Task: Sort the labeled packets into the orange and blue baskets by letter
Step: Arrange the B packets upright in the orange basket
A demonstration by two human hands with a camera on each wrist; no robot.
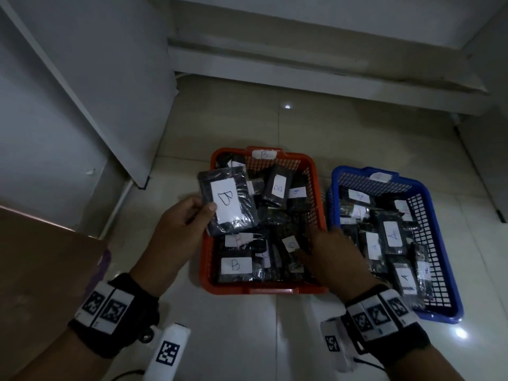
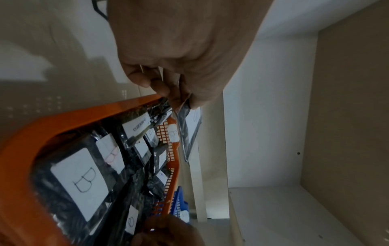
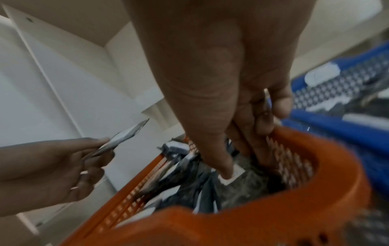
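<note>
Pinching a black plastic packet with a white "B" label [image 1: 228,200] by its edge, my left hand [image 1: 180,229] holds it above the near-left part of the orange plastic mesh basket [image 1: 313,188]. My right hand [image 1: 334,259] reaches into that basket's right side, thumb pressing a labeled packet there; whether its fingers grip, I cannot tell. Just right of the orange basket sits the blue plastic mesh basket [image 1: 439,215] with "A" packets.

orange basket [image 1: 313,188], blue basket [image 1: 445,259], black packets [image 1: 276,185] with white labels, black-and-white checkered wristbands [image 1: 105,307]
</note>
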